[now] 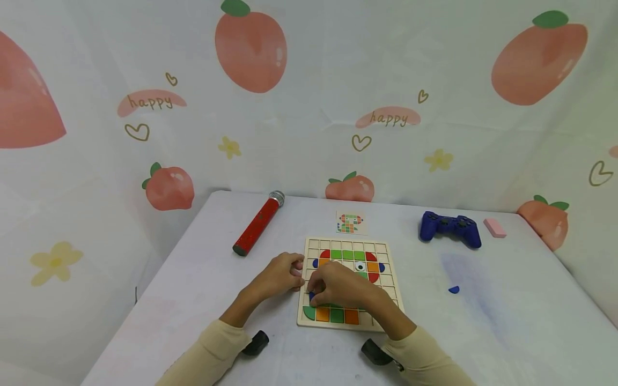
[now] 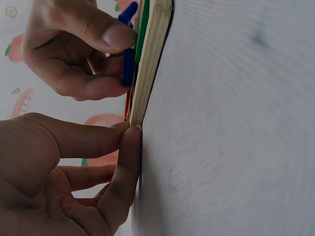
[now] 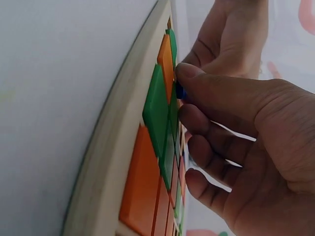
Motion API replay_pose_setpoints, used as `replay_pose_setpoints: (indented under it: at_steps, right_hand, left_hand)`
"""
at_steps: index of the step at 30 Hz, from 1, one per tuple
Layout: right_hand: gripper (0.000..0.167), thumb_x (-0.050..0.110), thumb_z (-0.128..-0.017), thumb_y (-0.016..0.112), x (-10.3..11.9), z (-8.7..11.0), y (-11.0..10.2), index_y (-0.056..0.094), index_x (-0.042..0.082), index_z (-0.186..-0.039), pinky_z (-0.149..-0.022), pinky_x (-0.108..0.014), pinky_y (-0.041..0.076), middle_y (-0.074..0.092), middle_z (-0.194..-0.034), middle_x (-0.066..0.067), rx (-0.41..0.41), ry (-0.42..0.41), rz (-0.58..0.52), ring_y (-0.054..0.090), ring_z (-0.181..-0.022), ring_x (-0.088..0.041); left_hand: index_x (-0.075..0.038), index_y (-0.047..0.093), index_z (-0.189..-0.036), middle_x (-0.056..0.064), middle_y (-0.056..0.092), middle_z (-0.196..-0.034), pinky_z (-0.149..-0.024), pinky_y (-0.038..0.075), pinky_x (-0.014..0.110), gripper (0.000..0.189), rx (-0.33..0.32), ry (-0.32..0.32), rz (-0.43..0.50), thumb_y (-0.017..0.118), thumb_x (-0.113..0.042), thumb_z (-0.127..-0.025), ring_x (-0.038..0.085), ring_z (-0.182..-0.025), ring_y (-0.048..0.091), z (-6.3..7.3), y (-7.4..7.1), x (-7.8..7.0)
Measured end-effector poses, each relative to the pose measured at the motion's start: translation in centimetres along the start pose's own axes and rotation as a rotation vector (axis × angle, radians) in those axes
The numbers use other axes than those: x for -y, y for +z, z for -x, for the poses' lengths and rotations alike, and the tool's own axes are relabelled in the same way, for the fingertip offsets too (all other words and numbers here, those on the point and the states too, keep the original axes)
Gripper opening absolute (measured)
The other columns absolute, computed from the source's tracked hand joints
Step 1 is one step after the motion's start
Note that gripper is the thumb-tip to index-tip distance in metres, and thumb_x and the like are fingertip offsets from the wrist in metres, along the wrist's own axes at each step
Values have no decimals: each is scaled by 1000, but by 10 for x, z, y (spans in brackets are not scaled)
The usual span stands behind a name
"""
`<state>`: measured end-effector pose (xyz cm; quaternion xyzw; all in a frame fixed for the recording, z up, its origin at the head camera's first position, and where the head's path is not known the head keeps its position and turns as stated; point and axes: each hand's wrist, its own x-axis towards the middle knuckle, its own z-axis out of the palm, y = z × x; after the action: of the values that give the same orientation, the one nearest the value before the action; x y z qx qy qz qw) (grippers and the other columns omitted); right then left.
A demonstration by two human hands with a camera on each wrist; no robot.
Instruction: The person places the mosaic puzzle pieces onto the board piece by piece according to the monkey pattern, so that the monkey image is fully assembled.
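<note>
A wooden grid board (image 1: 386,247) lies on the table, partly filled with coloured tiles in a picture pattern. My right hand (image 1: 340,284) pinches a small blue tile (image 2: 128,68) between thumb and fingers over the board's left side, and covers part of the pattern. At the board's left edge, my left hand (image 1: 279,273) holds the rim between thumb and finger, as the left wrist view shows. A green quarter-round tile (image 1: 309,312) fills the lower left corner area, beside an orange square tile (image 1: 322,314) and a green square tile (image 3: 156,110).
A patterned card (image 1: 351,222) lies behind the board. To the left is a red microphone (image 1: 256,228). On the right are a blue game controller (image 1: 449,229), a pink block (image 1: 494,228) and a loose blue half-round tile (image 1: 454,289). A printed cloth hangs behind the table.
</note>
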<state>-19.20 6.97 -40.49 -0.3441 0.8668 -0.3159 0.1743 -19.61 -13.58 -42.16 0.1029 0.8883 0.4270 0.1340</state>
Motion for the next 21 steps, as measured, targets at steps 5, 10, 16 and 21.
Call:
replay_pose_setpoints:
  at_steps: [5,10,16,21]
  right_hand:
    - [16,18,-89,87,4,-2,2,80,10,-101,-75,-21,54,67,-83,13,3,-3,4,60,-80,-5]
    - [17,16,-88,87,7,-3,3,80,8,-101,-74,-20,55,69,-83,12,1,-6,0,61,-78,-4]
    - [18,12,-89,86,8,-1,4,80,8,-105,-78,-19,56,72,-87,10,1,15,-26,63,-80,-3]
    - [17,9,-90,84,11,1,5,79,8,-106,-80,-19,56,73,-89,8,-3,17,-43,64,-81,-3]
  left_hand:
    - [9,59,-142,8,59,-106,-82,63,30,57,-3,-3,3,78,3,-89,20,-93,61,-1,0,0]
    - [10,59,-142,9,59,-106,-82,63,30,57,1,4,7,77,4,-89,20,-93,61,0,-1,0]
    - [10,59,-142,9,59,-105,-83,63,30,56,1,-7,13,77,4,-88,20,-93,61,0,-1,0]
    - [9,60,-141,9,59,-104,-84,63,31,55,-3,-7,7,76,5,-88,20,-93,61,1,-1,-1]
